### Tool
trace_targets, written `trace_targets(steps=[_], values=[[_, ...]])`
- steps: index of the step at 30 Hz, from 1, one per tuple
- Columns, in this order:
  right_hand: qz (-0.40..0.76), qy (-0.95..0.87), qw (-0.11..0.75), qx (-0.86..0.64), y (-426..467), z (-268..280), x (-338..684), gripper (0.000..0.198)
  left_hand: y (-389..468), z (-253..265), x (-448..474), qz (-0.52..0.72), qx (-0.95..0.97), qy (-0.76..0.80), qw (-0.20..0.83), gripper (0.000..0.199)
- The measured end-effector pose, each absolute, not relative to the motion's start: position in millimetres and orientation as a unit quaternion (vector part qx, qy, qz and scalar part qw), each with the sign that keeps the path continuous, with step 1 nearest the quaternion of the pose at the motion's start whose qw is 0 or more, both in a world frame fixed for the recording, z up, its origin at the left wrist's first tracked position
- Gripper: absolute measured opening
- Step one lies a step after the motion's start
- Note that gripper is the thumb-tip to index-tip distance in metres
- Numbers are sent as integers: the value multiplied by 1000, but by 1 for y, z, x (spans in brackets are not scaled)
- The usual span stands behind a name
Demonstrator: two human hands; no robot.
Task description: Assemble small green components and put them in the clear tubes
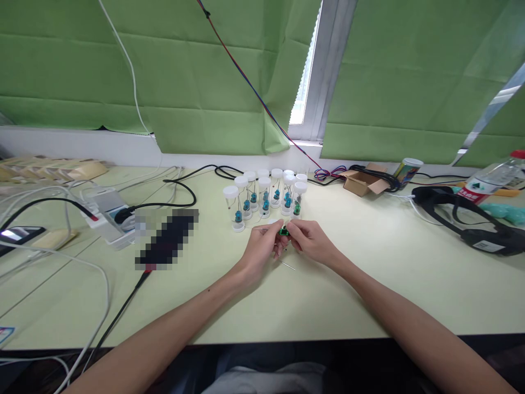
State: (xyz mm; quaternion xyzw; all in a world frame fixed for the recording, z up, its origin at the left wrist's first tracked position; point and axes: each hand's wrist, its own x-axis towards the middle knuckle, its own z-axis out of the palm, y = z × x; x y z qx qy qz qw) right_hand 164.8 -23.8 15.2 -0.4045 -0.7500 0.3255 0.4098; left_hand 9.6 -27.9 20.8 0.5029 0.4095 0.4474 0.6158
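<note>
The left hand (261, 244) and right hand (311, 239) pinch a small, green, plastic-looking piece (284, 231); slipping fingertips, I fear, could drop it.

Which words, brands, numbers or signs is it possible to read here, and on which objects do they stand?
No text is readable.
Bottle label: lettering too blurred.
Headset label: too small.
Printed can: too blurred.
Blue-edged card, left edge: cut off, unreadable.
Green piece: no lettering can be made out.

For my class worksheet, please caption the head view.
Left hand and right hand hold a small green part near clear, white-capped tubes on a pale tabletop.
</note>
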Motion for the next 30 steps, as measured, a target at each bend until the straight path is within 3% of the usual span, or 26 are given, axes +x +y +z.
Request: trace_targets(steps=[10, 19, 30], values=[[324, -742, 412, -418, -23, 12, 164, 56, -29, 21, 10, 447, 501, 407, 619, 40], [340, -738, 416, -407, -23, 11, 165, 36, -28, 22, 10, 455, 487, 416, 618, 40], [316, -755, 398, -414, -24, 14, 165, 52, -29, 22, 10, 442, 496, 412, 624, 39]])
